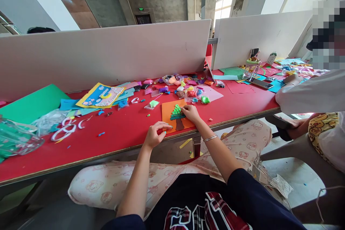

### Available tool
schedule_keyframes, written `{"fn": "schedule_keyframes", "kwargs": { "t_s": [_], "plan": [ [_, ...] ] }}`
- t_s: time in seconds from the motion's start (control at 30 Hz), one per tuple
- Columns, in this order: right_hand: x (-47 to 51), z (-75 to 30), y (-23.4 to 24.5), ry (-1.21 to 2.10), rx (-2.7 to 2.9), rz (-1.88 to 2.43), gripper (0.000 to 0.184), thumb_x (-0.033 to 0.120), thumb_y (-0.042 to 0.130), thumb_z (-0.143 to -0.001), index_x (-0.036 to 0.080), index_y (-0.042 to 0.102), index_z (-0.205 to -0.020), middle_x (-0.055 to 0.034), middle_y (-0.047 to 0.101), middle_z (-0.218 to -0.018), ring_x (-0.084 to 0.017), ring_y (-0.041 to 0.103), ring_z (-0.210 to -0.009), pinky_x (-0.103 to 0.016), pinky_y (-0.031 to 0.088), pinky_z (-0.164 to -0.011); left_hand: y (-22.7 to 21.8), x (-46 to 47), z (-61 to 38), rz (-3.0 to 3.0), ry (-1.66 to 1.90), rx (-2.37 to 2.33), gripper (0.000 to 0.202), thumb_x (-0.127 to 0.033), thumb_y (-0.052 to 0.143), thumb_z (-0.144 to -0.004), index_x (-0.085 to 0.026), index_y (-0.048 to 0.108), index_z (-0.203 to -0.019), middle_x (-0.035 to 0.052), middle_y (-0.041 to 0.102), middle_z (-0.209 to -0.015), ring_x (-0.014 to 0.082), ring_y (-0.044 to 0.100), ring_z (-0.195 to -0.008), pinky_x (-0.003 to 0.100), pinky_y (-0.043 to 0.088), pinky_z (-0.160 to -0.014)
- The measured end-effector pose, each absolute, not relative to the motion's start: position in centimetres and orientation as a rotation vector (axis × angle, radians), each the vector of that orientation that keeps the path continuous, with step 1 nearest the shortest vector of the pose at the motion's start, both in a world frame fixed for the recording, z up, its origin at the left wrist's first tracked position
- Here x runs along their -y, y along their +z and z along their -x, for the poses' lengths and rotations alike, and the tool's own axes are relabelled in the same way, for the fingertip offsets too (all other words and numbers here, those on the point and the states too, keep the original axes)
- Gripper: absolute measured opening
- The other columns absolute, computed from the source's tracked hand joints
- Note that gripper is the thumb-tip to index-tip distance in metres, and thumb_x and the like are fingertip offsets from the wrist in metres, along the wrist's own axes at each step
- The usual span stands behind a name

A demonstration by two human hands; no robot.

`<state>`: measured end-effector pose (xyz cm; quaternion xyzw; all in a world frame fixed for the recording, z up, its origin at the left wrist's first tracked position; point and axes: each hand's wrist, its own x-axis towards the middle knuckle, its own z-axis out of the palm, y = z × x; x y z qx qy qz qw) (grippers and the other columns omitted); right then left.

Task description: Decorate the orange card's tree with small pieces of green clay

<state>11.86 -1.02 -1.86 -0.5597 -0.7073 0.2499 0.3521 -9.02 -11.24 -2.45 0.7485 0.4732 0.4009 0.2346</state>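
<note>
An orange card (166,109) lies on the red table in front of me. On it is a tree picture in clay: a brown trunk (179,125), dark green clay at the base of the crown, and bright green clay dots (176,110) above. My right hand (192,113) is at the right edge of the crown, fingertips pinched together against it; anything between them is hidden. My left hand (155,134) rests at the card's lower left corner, fingers stretched out and thumb apart, holding nothing. A small green clay bit (148,115) lies left of the card.
Clay packets (190,93) are heaped behind the card. White-handled scissors (64,132), a yellow-edged picture (99,95) and a clear plastic jar (18,140) lie to the left. A phone (260,83) and a co-worker's sleeve (309,91) are at the right. White partitions (107,54) stand behind.
</note>
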Motion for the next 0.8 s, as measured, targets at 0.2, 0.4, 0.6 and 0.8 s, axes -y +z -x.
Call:
{"fn": "schedule_keyframes", "kwargs": {
  "t_s": [0.2, 0.4, 0.6, 0.8],
  "plan": [
    [1.06, -11.9, -1.84, 0.65, 1.84, 1.425, 0.033, 0.034, 0.05, -0.086, 0.015, 0.063, -0.062, -0.0039, 0.062, -0.061, -0.012, 0.049, -0.057, -0.024, 0.028, -0.053, -2.8, 11.62, 9.01, -2.017, 1.242, -1.308, 0.03, -0.019, 0.051, -0.064, -0.02, 0.068, -0.088, 0.0065, 0.071, -0.101, 0.0244, 0.065, -0.101, 0.04, 0.051, -0.095],
    [1.17, -11.88, -1.74, 0.668, 1.837, 1.423, 0.032, 0.034, 0.05, -0.086, 0.015, 0.063, -0.062, -0.0041, 0.062, -0.062, -0.012, 0.049, -0.057, -0.024, 0.028, -0.053, -3.1, 11.95, 8.78, -1.994, 1.274, -1.317, 0.022, -0.021, 0.053, -0.069, -0.022, 0.047, -0.091, 0.0087, 0.07, -0.105, 0.0265, 0.063, -0.109, 0.046, 0.046, -0.098],
    [1.15, -11.85, -1.68, 0.652, 1.836, 1.44, 0.031, 0.033, 0.05, -0.086, 0.015, 0.065, -0.065, -0.0055, 0.064, -0.066, -0.013, 0.053, -0.061, -0.024, 0.029, -0.054, -2.97, 11.55, 8.43, -2.081, 1.14, -1.402, 0.025, -0.02, 0.053, -0.066, -0.022, 0.044, -0.089, 0.0109, 0.067, -0.109, 0.0299, 0.061, -0.114, 0.05, 0.039, -0.102],
    [1.15, -11.87, -1.64, 0.644, 1.84, 1.443, 0.031, 0.033, 0.051, -0.086, 0.015, 0.066, -0.065, -0.0059, 0.066, -0.067, -0.014, 0.054, -0.062, -0.024, 0.031, -0.055, -2.62, 11.98, 8.43, -2.215, 1.081, -1.383, 0.02, -0.018, 0.051, -0.062, -0.023, 0.046, -0.081, 0.0083, 0.071, -0.098, 0.03, 0.052, -0.121, 0.049, 0.036, -0.104]
  ]
}}
